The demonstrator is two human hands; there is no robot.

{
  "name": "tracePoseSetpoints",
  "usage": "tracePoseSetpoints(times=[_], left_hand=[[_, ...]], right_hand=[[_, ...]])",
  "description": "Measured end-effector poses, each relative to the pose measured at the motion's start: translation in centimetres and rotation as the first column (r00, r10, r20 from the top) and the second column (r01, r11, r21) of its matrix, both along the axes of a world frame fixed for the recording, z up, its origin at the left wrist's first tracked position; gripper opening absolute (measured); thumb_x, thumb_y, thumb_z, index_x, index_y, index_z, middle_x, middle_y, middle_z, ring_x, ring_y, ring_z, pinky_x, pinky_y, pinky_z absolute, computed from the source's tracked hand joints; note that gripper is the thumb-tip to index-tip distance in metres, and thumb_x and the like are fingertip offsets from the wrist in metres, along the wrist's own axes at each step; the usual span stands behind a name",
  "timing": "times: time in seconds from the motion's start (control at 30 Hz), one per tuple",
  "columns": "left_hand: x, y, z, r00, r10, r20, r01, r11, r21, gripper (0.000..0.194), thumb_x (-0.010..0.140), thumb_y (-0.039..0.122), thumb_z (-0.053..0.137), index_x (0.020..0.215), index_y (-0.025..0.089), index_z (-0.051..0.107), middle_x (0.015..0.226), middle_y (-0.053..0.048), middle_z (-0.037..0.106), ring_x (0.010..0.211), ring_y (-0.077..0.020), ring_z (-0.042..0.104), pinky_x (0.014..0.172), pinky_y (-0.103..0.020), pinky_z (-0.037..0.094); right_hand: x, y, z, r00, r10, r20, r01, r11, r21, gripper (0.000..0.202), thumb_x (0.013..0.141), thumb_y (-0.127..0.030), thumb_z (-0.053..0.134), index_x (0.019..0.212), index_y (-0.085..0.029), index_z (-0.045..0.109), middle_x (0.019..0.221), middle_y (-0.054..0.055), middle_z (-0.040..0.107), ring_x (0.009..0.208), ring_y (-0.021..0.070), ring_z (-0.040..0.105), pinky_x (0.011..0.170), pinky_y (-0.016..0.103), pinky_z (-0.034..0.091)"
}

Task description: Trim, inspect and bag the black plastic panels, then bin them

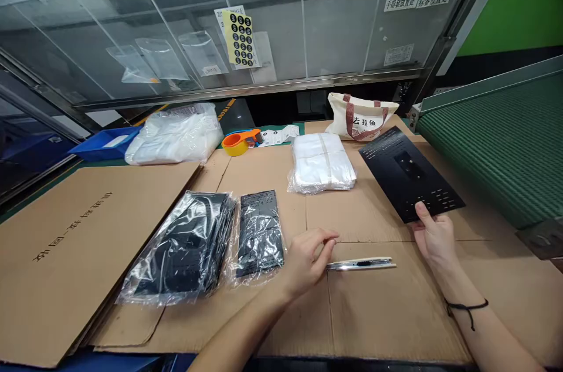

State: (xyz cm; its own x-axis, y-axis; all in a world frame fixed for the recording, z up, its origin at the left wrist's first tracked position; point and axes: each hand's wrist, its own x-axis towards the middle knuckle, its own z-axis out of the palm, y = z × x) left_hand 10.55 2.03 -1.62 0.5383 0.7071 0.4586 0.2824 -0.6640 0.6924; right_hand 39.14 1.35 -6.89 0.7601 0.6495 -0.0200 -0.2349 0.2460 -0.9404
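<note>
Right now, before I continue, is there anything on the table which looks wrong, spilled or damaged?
Nothing looks spilled or clearly damaged. Slightly untidy: the slim cutter lies loose on the cardboard, right by the left hand, where it could be bumped.

Bright, even light leaves white glare on the clear-plastic-wrapped black stack (pixel 187 246) at eight o'clock; the edges stretch.

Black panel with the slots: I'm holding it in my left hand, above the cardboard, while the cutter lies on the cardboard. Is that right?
Not quite: the hand is wrong. The head view shows the black panel in your right hand, above the cardboard, while the cutter lies on the cardboard.
</note>
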Motion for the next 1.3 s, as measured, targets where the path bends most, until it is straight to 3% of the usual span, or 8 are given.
tracePoseSetpoints(times=[0.13, 0.2, 0.27, 0.53, 0.73, 0.87, 1.1, 1.3], left_hand=[[0.5, 2.9, 3.4, 0.971, 0.078, -0.225, -0.024, 0.972, 0.234, 0.017, 0.096, 0.02, 0.047, 0.102, 0.019, 0.063, 0.093, -0.003, 0.073, 0.085, -0.0152, 0.069, 0.076, -0.027, 0.053], [1.3, 5.3, 4.1, 0.853, 0.215, -0.476, -0.044, 0.938, 0.345, 0.02, 0.097, 0.02, 0.044, 0.106, 0.019, 0.062, 0.098, -0.004, 0.072, 0.089, -0.0164, 0.068, 0.075, -0.028, 0.052], [2.3, 7.9, 3.9, 0.674, 0.348, -0.652, -0.061, 0.905, 0.42, 0.021, 0.096, 0.016, 0.044, 0.106, 0.017, 0.062, 0.099, -0.007, 0.07, 0.091, -0.0202, 0.067, 0.074, -0.031, 0.051], [4.1, 12.7, 0.7, 0.491, 0.403, -0.772, 0.01, 0.884, 0.468, 0.024, 0.089, 0.002, 0.042, 0.104, 0.007, 0.061, 0.098, -0.018, 0.065, 0.096, -0.0275, 0.062, 0.079, -0.038, 0.044], [3.7, 13.5, 2.1, 0.452, 0.331, -0.828, 0.066, 0.914, 0.401, 0.019, 0.086, 0.002, 0.048, 0.089, 0.009, 0.065, 0.09, -0.016, 0.067, 0.088, -0.0236, 0.063, 0.074, -0.033, 0.043], [3.6, 14.5, 2.8, 0.478, 0.342, -0.809, 0.008, 0.92, 0.393, 0.021, 0.09, 0.006, 0.047, 0.097, 0.011, 0.065, 0.099, -0.016, 0.067, 0.097, -0.0237, 0.062, 0.075, -0.032, 0.045], [3.7, 16.2, 2.5, 0.486, 0.322, -0.813, -0.094, 0.944, 0.318, 0.02, 0.093, 0.031, 0.056, 0.096, 0.013, 0.064, 0.099, -0.005, 0.066, 0.09, -0.0178, 0.063, 0.081, -0.038, 0.052], [3.6, 15.7, 2.3, 0.542, 0.312, -0.78, -0.094, 0.945, 0.312, 0.019, 0.096, 0.026, 0.051, 0.103, 0.012, 0.062, 0.105, -0.009, 0.065, 0.097, -0.0196, 0.062, 0.083, -0.036, 0.051]], right_hand=[[-0.2, -0.1, -0.8, 0.999, -0.041, 0.008, 0.04, 0.998, 0.043, 0.048, 0.052, -0.049, 0.087, 0.081, -0.018, 0.064, 0.092, 0.005, 0.07, 0.089, 0.0208, 0.065, 0.073, 0.034, 0.056], [-0.4, -0.3, -0.9, 1.0, -0.014, 0.007, 0.013, 1.0, 0.028, 0.046, 0.055, -0.048, 0.086, 0.083, -0.018, 0.065, 0.09, 0.004, 0.069, 0.088, 0.0203, 0.065, 0.072, 0.032, 0.056], [-0.5, -0.6, -0.9, 1.0, 0.014, 0.01, -0.014, 1.0, 0.01, 0.046, 0.056, -0.047, 0.085, 0.085, -0.018, 0.065, 0.088, 0.004, 0.069, 0.087, 0.0197, 0.065, 0.071, 0.031, 0.055], [-1.3, -1.1, -0.9, 0.995, 0.078, 0.056, -0.08, 0.996, 0.026, 0.049, 0.06, -0.049, 0.083, 0.096, -0.019, 0.068, 0.103, 0.005, 0.069, 0.101, 0.0226, 0.064, 0.091, 0.04, 0.053], [-1.4, -1.1, -1.8, 0.983, 0.096, 0.156, -0.101, 0.994, 0.028, 0.047, 0.066, -0.047, 0.079, 0.101, -0.017, 0.068, 0.107, 0.007, 0.07, 0.105, 0.0242, 0.064, 0.098, 0.043, 0.048], [-1.5, -1.3, -2.2, 0.961, 0.109, 0.252, -0.111, 0.994, -0.008, 0.046, 0.068, -0.048, 0.077, 0.098, -0.015, 0.069, 0.103, 0.009, 0.072, 0.102, 0.0258, 0.066, 0.094, 0.041, 0.051], [-2.3, -2.1, -0.6, 0.9, 0.147, 0.411, -0.101, 0.986, -0.132, 0.047, 0.065, -0.058, 0.074, 0.085, -0.016, 0.072, 0.094, 0.011, 0.075, 0.091, 0.029, 0.068, 0.084, 0.043, 0.054], [-3.1, -2.3, 0.0, 0.864, 0.194, 0.464, -0.142, 0.979, -0.144, 0.042, 0.066, -0.056, 0.073, 0.085, -0.018, 0.071, 0.089, 0.009, 0.074, 0.085, 0.0279, 0.069, 0.076, 0.039, 0.056]])
